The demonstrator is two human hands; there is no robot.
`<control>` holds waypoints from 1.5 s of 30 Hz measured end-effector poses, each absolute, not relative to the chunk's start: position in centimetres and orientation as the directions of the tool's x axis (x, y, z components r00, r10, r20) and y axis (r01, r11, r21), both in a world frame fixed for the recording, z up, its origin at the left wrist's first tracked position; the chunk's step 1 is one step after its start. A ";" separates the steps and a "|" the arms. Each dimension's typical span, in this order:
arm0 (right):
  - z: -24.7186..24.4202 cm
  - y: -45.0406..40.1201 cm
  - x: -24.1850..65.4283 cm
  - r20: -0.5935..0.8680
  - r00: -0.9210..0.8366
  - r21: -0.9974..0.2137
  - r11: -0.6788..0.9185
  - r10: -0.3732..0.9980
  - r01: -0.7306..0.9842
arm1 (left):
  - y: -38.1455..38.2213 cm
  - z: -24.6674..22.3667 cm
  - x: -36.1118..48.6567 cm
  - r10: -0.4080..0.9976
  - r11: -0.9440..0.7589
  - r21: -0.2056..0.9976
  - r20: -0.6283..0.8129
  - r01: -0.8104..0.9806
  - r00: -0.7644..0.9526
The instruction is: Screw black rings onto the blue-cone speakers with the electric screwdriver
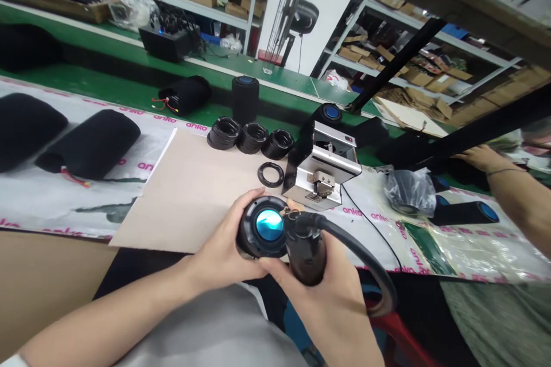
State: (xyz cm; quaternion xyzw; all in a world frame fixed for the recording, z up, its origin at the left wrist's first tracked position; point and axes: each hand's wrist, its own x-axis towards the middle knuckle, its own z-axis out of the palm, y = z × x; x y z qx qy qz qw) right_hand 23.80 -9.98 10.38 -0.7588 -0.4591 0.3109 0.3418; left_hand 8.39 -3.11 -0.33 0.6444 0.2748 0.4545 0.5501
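By the left grip (221,255) a speaker (264,226) is held, blue end up; by the right grip (329,298), a tool (306,252) alongside.

Clock centred on my grip. I hold a blk cyl. (252,221), its disc (270,225) bright cyan-blue w/ whitish glare, and a dk tool (307,255), near-blk, hose (365,258) blk too. 12: ring (271,184), solid blk. 11–12: ring stacks (252,146), same blk. 1–2: machine (331,167) silver, blk side. 10: fabric sleeve (101,143) plain blk, lead (75,176) red w/ yellow tip; nearer me, card (193,183) plain beige. Sheet (26,203) white, repeat pink "anko" print. 12, far: bench (297,81) green. 3: lying cyl. (460,214) blk, end blue. 4: stool (396,332) red.
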 end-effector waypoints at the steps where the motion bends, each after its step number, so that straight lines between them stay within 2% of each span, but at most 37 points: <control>1: 10.2 -9.7 24.2 -0.128 0.345 -0.816 -0.297 0.930 0.496 | -3.0 -0.3 8.1 0.841 -0.252 0.957 0.289 -0.143 0.457; 4: 9.8 -8.9 25.4 -0.035 0.174 -0.842 -0.123 0.984 0.526 | -2.1 0.3 7.3 0.794 -0.269 0.953 0.303 -0.143 0.527; 6: 9.5 -8.6 26.0 -0.031 0.125 -0.838 -0.094 0.992 0.537 | -1.6 0.9 7.1 0.784 -0.291 0.948 0.316 -0.133 0.535; 9: 9.4 -9.0 26.6 -0.081 0.153 -0.857 -0.148 0.985 0.494 | -1.2 1.8 7.4 0.797 -0.298 0.950 0.301 -0.093 0.523; 12: 9.8 -9.4 28.1 -0.121 0.293 -0.944 -0.201 0.948 0.262 | -1.4 2.4 7.8 0.823 -0.298 0.954 0.265 -0.014 0.502; 14: 10.5 -9.2 29.7 -0.014 0.454 -0.997 -0.045 0.891 0.059 | -1.5 2.5 8.0 0.831 -0.332 0.943 0.280 0.025 0.480; 16: 11.3 -8.8 31.6 0.168 0.628 -0.965 0.258 0.760 -0.055 | -1.7 2.3 8.0 0.819 -0.400 0.916 0.343 0.029 0.460; 18: 12.1 -8.2 33.2 0.293 0.751 -0.855 0.513 0.592 -0.072 | -1.7 2.0 8.0 0.798 -0.475 0.879 0.414 0.034 0.437; 20: 12.7 -7.4 34.3 0.345 0.808 -0.782 0.622 0.478 -0.034 | -1.8 1.7 7.9 0.793 -0.506 0.861 0.442 0.049 0.418; 22: 12.7 -6.3 34.7 0.376 0.801 -0.778 0.629 0.466 0.000 | -1.9 1.5 8.0 0.818 -0.481 0.874 0.418 0.071 0.394; 26: 12.0 -3.4 34.2 0.396 0.722 -0.818 0.575 0.567 -0.003 | -2.1 1.8 8.5 0.861 -0.448 0.887 0.394 0.112 0.323; 31: 11.7 0.2 33.4 0.519 0.603 -0.815 0.565 0.607 0.133 | -1.2 2.8 10.1 0.874 -0.451 0.878 0.396 0.163 0.282; 37: 11.5 2.3 33.1 0.471 0.513 -0.880 0.424 0.718 0.215 | -0.7 3.2 10.7 0.898 -0.393 0.901 0.333 0.185 0.287; 45: 10.4 3.6 33.6 0.517 0.498 -0.841 0.522 0.696 0.145 | -0.8 3.4 10.4 0.909 -0.345 0.916 0.272 0.205 0.315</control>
